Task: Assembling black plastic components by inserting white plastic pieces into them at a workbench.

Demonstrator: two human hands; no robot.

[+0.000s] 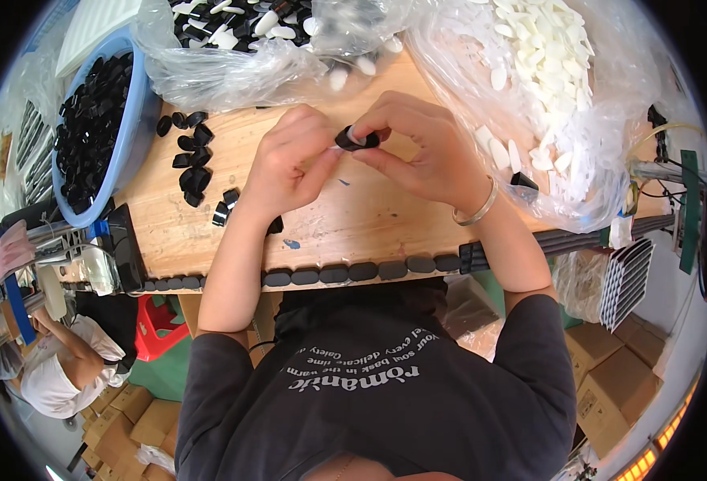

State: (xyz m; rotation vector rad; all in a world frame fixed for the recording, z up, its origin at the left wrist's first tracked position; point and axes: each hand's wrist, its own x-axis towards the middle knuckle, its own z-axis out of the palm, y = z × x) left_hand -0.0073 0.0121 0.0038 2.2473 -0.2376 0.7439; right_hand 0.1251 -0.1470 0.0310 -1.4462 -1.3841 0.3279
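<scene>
Above the wooden table, my right hand pinches a small glossy black oval cap-like piece between thumb and fingers. Close against its left side is my left hand, fingers curled and thumb pressed in. A pale sliver shows by the left fingertips, too small and blurred to name. Several loose black pieces like the held one lie left of my hands, a few of them partly behind my left forearm. Along the table's near edge runs a row of dark oval pieces.
A blue basin full of black pieces stands at the left. Clear plastic bags hold mixed black and white pieces at the back and white oval pieces at the right. Another person sits at the lower left, near a red stool.
</scene>
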